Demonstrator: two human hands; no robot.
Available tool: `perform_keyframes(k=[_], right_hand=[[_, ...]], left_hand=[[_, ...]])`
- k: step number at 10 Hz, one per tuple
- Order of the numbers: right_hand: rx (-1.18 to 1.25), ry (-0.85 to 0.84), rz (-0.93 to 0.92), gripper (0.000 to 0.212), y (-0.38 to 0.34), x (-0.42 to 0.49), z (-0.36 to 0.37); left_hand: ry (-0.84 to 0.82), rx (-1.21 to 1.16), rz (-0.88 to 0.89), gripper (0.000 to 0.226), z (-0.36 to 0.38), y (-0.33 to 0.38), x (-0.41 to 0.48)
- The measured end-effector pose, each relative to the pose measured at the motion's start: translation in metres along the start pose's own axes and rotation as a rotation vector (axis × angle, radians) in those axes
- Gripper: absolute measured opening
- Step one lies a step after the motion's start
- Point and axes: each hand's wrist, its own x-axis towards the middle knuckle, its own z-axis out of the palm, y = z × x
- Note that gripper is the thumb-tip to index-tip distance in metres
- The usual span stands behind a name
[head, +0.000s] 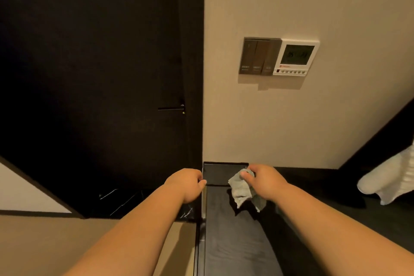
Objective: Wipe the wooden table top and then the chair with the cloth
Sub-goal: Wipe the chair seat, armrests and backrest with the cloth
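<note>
Head view. Two hands: my left hand [186, 182] curls over the left edge of one dark tray [220, 173] at the far end of one tabletop [235, 242]. My right hand [264, 180] pinches one grey cloth [243, 190], bunched, its tail hanging over the tabletop beside the tray. Chair: none in view. Risk, as I judge it: the tray, gripped by one edge only, could tip or slide off, and the loose tail could snag it. Also one switch panel [257, 56].

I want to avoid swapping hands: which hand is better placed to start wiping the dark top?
Right. The right hand pinches the cloth over the dark top; the left hand grips the edge of a dark tray and holds no cloth.
</note>
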Motion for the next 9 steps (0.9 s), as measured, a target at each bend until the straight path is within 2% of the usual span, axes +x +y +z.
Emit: perform_keyframes(k=[1,5,6,7,9], right_hand=[[-0.004,-0.026,0.031,0.032,0.005,0.019,0.002],[0.034,-0.056,-0.038,0.036,0.009,0.106,0.014],[0.057,-0.056,0.001,0.036,0.016,0.120,0.021],[0.055,-0.058,0.012,0.048,0.024,0.126,0.028],[0.085,0.001,0.016,0.046,0.031,0.122,0.035]], left_hand=[[-0.016,-0.016,0.033,0.035,0.002,-0.001,0.019],[-0.049,-0.015,0.004,0.036,0.006,0.000,0.086],[-0.056,-0.010,0.002,0.036,0.006,0.002,0.096],[-0.069,-0.007,0.004,0.036,0.006,0.000,0.101],[-0.071,-0.036,-0.015,0.034,0.014,-0.005,0.103]])
